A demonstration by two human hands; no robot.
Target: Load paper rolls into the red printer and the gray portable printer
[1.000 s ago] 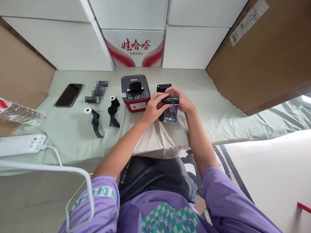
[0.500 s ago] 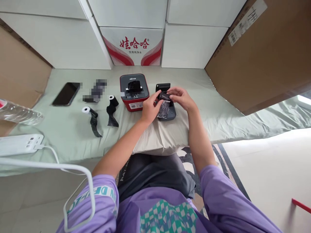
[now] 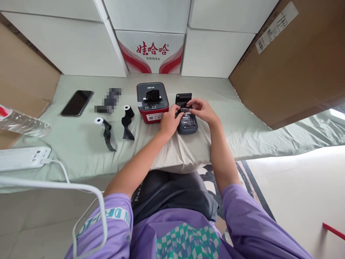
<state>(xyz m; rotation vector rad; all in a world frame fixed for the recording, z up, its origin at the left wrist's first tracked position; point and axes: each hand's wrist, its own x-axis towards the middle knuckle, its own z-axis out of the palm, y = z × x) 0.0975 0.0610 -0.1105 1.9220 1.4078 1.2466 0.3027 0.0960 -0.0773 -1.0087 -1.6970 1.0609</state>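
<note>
A small dark grey label printer (image 3: 188,129) lies on the cloth with its black lid (image 3: 183,96) raised at the back. At its open compartment sits a roll of black paper (image 3: 185,110), its shiny loose strip lying forward over the printer's front. My left hand (image 3: 169,121) pinches the roll's left end, and my right hand (image 3: 206,112) has its fingers closed at the right end. Fingers partly cover the roll, so how deep it sits is unclear. Left of my hands stands a red and black printer (image 3: 152,102) with black paper coming out of its top slot.
Two more black paper rolls, a nearer one (image 3: 104,124) and a farther one (image 3: 128,110), lie partly unrolled at left. Beyond are a phone (image 3: 77,103), a water bottle (image 3: 25,122) and a white power bank (image 3: 24,158) with cable. White boxes (image 3: 152,54) and a brown carton (image 3: 280,72) border the surface.
Both hands have lowered the black paper roll into the small printer's opening, and its strip now lies flatter over the front. The whole view has shifted slightly.
</note>
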